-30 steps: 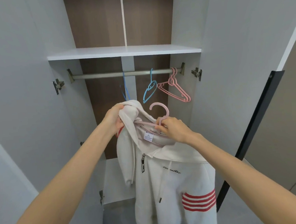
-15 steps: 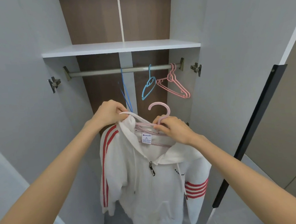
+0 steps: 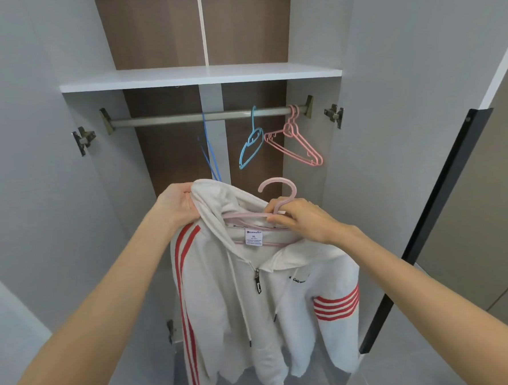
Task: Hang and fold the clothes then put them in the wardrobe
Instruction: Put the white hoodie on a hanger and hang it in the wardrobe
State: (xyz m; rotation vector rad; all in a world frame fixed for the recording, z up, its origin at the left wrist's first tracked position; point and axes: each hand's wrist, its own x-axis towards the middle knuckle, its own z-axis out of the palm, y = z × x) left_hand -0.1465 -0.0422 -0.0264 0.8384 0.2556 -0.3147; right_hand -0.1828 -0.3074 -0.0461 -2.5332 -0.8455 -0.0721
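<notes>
Since a second ago, the red-striped sleeve has dropped free and the white hoodie [image 3: 253, 296] hangs spread.

- My left hand [image 3: 178, 207]: grips the hood's edge, lifting that shoulder to seat it on the hanger arm.
- My right hand [image 3: 300, 219]: pinches the pink hanger [image 3: 276, 180] just under its hook, steadying it inside the collar.
- Hoodie: held below the rail [image 3: 183, 118], not yet hung.
- Spare pink hangers [image 3: 290, 129]: at the rail's right end, with a blue hanger [image 3: 255, 135] beside them.
</notes>
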